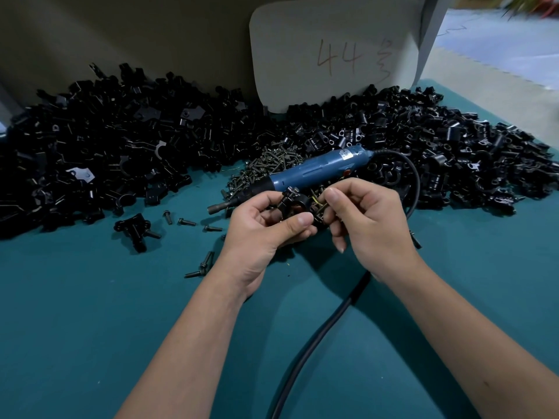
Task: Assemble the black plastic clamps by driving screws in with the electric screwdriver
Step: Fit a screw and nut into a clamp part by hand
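Nearest to us, two bare forearms reach forward over the teal worktop (90,343), and a thick black cable (317,337) runs between them toward the far side. Above the wrists we see the two hands meeting over the middle of the worktop. The left hand (260,234) has a closed grip: its thumb and curled fingers grasp a black clamp (295,204), which is held up off the surface. The right hand (369,219) is just beside it, with thumb and forefinger pinched together at the right side of the clamp. We see some thin yellowish bits between those fingers, probably a screw, but it is too small for us to tell surely.

To the left of the hands, several loose screws (186,221) lie apart on the worktop, near one assembled clamp part (133,229) that sits alone.

Just behind the hands lies the electric screwdriver (305,173), blue with a black nose, resting on its side with the bit pointing left and near. No hand touches it. It lies across a heap of dark screws (272,161).

Farther away, a big pile of black clamp pieces (106,140) fills the left side, and another pile (453,140) fills the right side. Behind them stands a beige card (332,49) with "44" handwritten on it.
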### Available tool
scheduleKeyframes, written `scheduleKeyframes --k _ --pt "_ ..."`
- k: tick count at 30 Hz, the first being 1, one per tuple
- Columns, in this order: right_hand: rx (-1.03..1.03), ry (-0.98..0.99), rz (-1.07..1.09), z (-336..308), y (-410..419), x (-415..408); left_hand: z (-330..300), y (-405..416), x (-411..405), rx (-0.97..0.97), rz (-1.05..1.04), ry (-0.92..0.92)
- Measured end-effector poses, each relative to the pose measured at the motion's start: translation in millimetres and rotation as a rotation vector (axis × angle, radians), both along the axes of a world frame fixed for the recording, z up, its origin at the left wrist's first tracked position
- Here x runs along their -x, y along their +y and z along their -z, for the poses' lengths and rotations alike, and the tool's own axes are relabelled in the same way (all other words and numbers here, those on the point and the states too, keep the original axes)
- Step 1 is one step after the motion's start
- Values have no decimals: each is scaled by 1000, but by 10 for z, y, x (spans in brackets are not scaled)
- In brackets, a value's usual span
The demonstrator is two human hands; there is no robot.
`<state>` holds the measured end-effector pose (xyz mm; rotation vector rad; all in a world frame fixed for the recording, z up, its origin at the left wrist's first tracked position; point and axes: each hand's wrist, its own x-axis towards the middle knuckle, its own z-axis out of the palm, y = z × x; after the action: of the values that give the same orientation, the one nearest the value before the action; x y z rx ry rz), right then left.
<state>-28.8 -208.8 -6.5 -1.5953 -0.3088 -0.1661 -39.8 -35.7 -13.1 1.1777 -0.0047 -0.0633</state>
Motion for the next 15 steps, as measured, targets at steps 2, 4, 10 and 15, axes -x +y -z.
scheduleKeyframes --k 2,4,10,15 --pt "-1 -3 18 4 10 2 -3 -1 4 -9 0 5" --pt "-18 -3 49 7 20 0 -7 -4 6 -19 -3 16" --pt "4 20 39 6 55 1 2 -9 3 -34 20 24" --pt "-76 85 44 -6 97 30 11 -5 1 -14 34 14"
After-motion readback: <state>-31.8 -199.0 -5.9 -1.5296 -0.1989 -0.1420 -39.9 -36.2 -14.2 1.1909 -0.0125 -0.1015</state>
